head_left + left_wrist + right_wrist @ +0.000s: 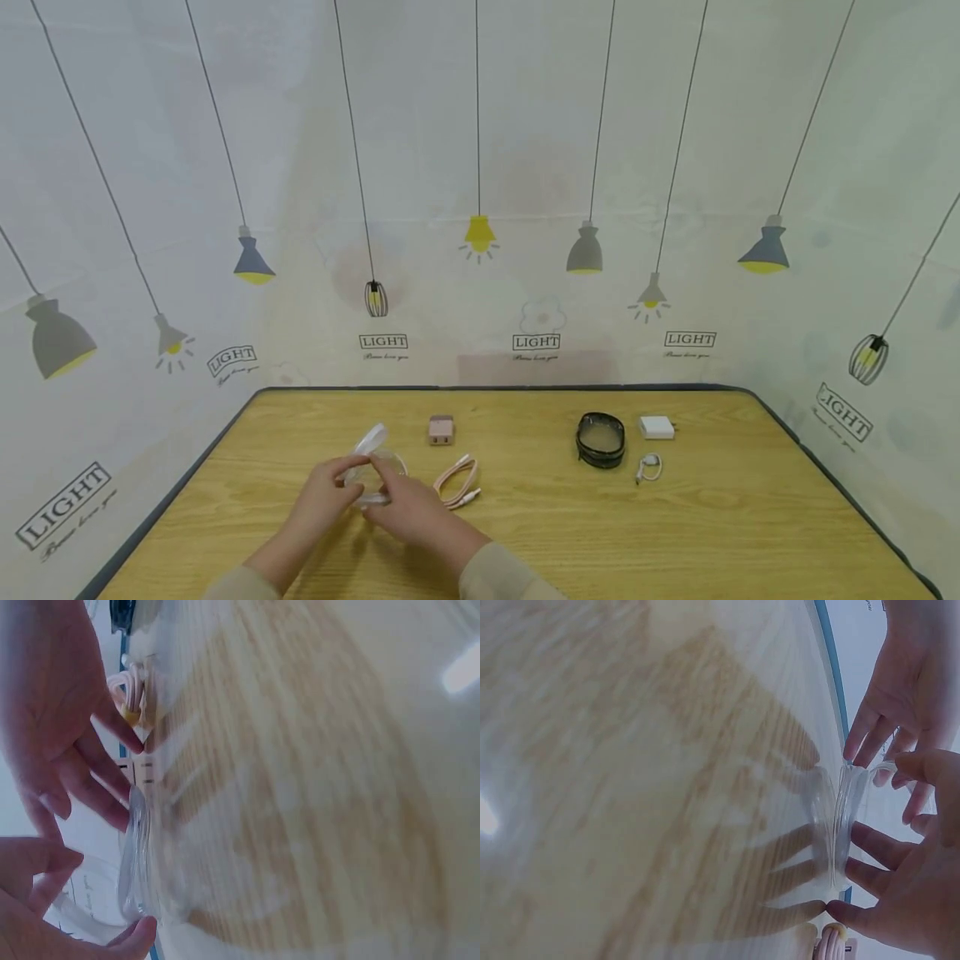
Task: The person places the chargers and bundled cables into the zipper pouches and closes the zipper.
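Note:
A clear round plastic case (371,500) sits on the table at the left with its lid (370,439) tilted up. My left hand (322,496) grips its left side, the thumb low by the rim and the fingers up near the lid. From the right, my right hand (408,504) holds the case, with fingers along its side in the right wrist view. The fingers of both hands nearly meet above it. Just right of the hands lies a coiled pink cable (457,483). Behind it stands a pink charger plug (441,431). Fingers hide part of the case.
Farther right on the wooden table (570,542) are a black-rimmed round case (601,440), a white charger plug (657,427) and a short white cable (650,468). A lamp-printed cloth backdrop (480,317) rises along the table's back and sides.

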### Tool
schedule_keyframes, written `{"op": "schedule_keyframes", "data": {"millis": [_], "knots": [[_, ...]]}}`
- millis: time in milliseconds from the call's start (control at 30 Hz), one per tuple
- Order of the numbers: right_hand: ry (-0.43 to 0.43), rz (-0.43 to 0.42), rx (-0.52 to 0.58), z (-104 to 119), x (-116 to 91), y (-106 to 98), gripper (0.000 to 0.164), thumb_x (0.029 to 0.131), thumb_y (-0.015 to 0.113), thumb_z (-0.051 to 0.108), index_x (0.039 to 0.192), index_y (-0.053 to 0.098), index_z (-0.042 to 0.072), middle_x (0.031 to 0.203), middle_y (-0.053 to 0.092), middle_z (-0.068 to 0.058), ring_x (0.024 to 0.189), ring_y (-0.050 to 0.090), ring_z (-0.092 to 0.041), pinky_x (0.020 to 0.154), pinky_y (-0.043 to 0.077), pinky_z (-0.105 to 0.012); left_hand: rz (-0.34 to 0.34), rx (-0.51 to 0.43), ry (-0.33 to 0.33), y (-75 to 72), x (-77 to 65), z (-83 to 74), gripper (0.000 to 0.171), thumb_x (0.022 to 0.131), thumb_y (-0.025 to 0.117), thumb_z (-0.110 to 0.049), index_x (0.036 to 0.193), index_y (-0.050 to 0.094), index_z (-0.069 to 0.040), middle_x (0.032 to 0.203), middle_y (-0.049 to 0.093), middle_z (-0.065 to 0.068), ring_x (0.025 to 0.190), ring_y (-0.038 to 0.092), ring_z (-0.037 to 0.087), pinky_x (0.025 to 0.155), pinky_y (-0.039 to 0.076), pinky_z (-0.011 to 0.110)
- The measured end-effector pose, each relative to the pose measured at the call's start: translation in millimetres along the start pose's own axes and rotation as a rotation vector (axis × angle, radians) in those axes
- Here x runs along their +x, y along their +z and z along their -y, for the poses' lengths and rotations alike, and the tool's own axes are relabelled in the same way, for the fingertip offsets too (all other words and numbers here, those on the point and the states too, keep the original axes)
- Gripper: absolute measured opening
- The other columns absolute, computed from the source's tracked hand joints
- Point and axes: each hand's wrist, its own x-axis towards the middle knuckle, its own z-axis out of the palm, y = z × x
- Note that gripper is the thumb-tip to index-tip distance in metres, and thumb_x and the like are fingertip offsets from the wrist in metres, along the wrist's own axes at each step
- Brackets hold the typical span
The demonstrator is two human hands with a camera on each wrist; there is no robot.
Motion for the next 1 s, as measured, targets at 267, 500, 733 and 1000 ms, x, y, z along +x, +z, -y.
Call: {"op": "schedule_keyframes", "data": {"millis": [267,500,733,1000], "knots": [[0.002,0.001,0.027,0.1,-1.0,0.2,0.069,0.087,0.065,0.036,0.149,0.039,0.019,0.119,0.064,-0.002,0.105,0.061,-0.017,0.088,0.048,-0.037,-0.068,-0.004,-0.052,12.7,6.1,5.0,0.049,0.074,0.060,0.009,0.123,0.062,0.004,0.113,0.058,0.032,0.077,0.055,0.027,0.056,0.045,0.029],[-0.026,0.032,0.024,0.0,-3.4,-0.6,0.066,0.088,0.065,0.037,0.146,0.043,0.014,0.126,0.063,-0.005,0.115,0.058,-0.022,0.096,0.045,-0.039,-0.070,0.029,-0.121,16.9,10.9,9.1,0.059,0.076,0.065,0.006,0.132,0.048,0.006,0.119,0.049,0.040,0.100,0.053,0.045,0.082,0.047,0.055],[-0.040,0.067,0.063,-1.2,-7.2,-4.2,0.060,0.090,0.064,0.036,0.143,0.049,0.013,0.132,0.059,-0.001,0.122,0.053,-0.021,0.100,0.043,-0.040,-0.077,0.044,-0.173,21.7,15.9,14.7,0.065,0.078,0.065,0.005,0.137,0.038,0.003,0.121,0.038,0.044,0.105,0.048,0.054,0.086,0.043,0.062],[-0.088,0.054,0.065,-6.1,-9.5,-7.6,0.053,0.091,0.066,0.036,0.137,0.055,0.014,0.134,0.057,0.003,0.125,0.050,-0.020,0.103,0.040,-0.039,-0.066,0.022,-0.177,24.3,21.2,18.0,0.071,0.074,0.063,0.008,0.139,0.036,0.002,0.122,0.036,0.042,0.101,0.048,0.049,0.084,0.044,0.058]]}}
